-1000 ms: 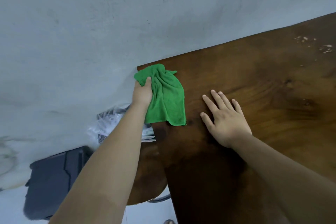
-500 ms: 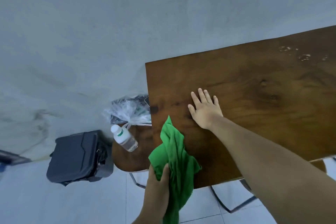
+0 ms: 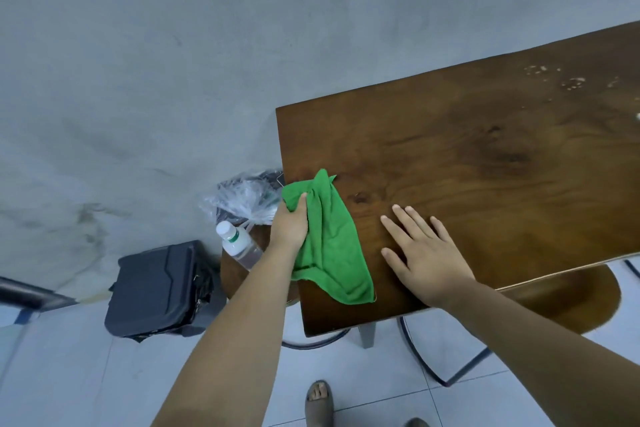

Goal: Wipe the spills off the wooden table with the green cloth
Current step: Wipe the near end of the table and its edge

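Note:
The green cloth [image 3: 332, 243] lies crumpled along the left edge of the dark wooden table [image 3: 485, 163]. My left hand [image 3: 289, 227] grips its upper left part at the table's edge. My right hand [image 3: 420, 253] rests flat on the tabletop just right of the cloth, fingers spread, holding nothing. Pale dried spill marks [image 3: 568, 80] dot the far right part of the table, well away from both hands.
Left of the table, a round wooden stool [image 3: 235, 274] carries a clear plastic bottle [image 3: 239, 244] and a crinkled plastic bag [image 3: 246, 199]. A dark case [image 3: 157, 288] sits on the tiled floor by the grey wall. A chair seat [image 3: 571, 302] shows under the table's near edge.
My left hand has brought the cloth from below the table's near edge back up onto the left side of the tabletop. My right hand stays flat on the table.

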